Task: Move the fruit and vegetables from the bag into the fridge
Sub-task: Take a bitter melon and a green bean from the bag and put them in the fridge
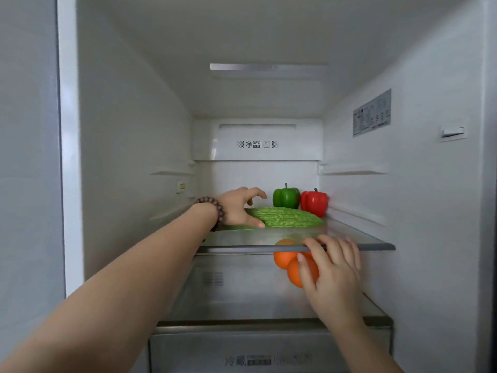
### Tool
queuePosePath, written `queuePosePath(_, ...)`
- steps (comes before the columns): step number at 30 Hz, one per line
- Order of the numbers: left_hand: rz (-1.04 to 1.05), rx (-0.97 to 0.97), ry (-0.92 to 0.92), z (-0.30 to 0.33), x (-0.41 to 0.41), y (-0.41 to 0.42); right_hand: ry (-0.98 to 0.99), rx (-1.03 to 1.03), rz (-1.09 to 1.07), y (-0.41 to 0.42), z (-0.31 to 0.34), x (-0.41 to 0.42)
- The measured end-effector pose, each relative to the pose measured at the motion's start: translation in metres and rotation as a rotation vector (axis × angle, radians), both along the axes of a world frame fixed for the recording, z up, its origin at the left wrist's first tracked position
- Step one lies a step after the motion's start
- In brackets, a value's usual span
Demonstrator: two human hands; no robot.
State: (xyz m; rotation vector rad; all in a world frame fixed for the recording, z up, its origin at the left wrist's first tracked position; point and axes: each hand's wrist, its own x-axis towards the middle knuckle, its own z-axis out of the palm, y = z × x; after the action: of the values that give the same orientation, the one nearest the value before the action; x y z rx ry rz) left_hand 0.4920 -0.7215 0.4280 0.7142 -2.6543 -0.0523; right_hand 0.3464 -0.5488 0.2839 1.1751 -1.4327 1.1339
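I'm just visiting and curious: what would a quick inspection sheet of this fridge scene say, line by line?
Surface: glass shelf inside the open fridge, another level below it.
Job's things: bitter gourd lying on the shelf; green pepper and red pepper upright behind it; oranges under the shelf.
Clutter: nothing seen.
Grippers: left hand on the gourd's end, beaded bracelet on its wrist; right hand cupping the oranges.
Cables: nothing seen.
Surroundings: label sticker on the right wall, drawer below.
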Motion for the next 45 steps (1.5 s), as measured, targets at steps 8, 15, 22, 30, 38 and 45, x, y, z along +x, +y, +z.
queuePosePath(8, -0.093, 0.133, 0.063, 0.001, 0.005, -0.015, -0.034, -0.035, 0.004, -0.006, -0.002, 0.004)
queuePosePath(15, -0.061, 0.093, 0.123, -0.013, 0.004, -0.021, -0.033, -0.005, -0.007, -0.004, -0.001, 0.003)
queuePosePath(22, 0.049, -0.013, 0.133, -0.013, 0.015, 0.007, -0.041, 0.068, -0.017, 0.004, 0.001, 0.005)
queuePosePath(30, 0.129, -0.265, 0.239, -0.03, 0.048, 0.062, -0.085, 0.22, -0.004, 0.016, 0.006, 0.006)
queuePosePath(38, 0.204, -0.341, 0.379, -0.071, 0.084, 0.112, -0.248, 0.383, 0.088, 0.063, 0.0, 0.031)
queuePosePath(45, 0.204, -0.298, 0.366, -0.121, 0.107, 0.178, -0.315, 0.387, 0.022, 0.144, -0.035, 0.067)
